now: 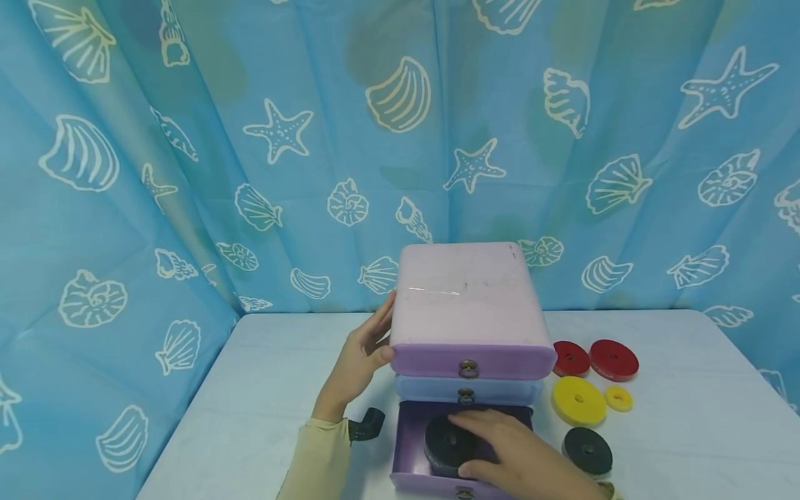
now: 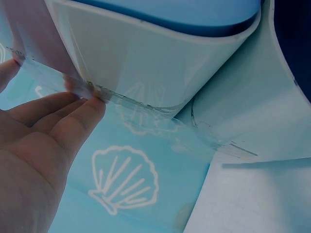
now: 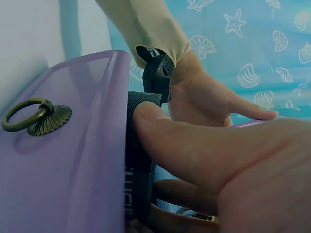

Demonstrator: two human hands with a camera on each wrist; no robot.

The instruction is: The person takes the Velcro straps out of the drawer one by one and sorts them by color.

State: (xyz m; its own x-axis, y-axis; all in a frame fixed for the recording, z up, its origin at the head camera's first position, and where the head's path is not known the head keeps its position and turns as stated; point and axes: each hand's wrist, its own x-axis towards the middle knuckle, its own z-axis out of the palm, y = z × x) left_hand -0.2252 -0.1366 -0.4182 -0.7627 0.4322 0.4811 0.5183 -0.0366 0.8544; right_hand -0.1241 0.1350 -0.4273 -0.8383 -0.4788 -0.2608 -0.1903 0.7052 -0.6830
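A small drawer cabinet (image 1: 471,295) has a pale pink top, a purple upper drawer and a blue middle one. Its purple bottom drawer (image 1: 409,423) is pulled out. Inside that drawer is a thick black tape roll (image 1: 442,444), woven and lettered on its edge in the right wrist view. My right hand (image 1: 525,451) grips this roll, thumb on the near side and fingers over the far side. Against the cabinet's left side rests my left hand (image 1: 353,364), fingers extended along the wall and thumb at the front corner.
To the right of the cabinet lie two red rolls (image 1: 614,360), a large yellow roll (image 1: 578,401), a small yellow one (image 1: 619,398) and another black roll (image 1: 587,450). A shell-patterned blue curtain (image 1: 350,139) hangs behind the white table (image 1: 250,389). Brass ring pulls (image 3: 36,116) stick out from the drawer fronts.
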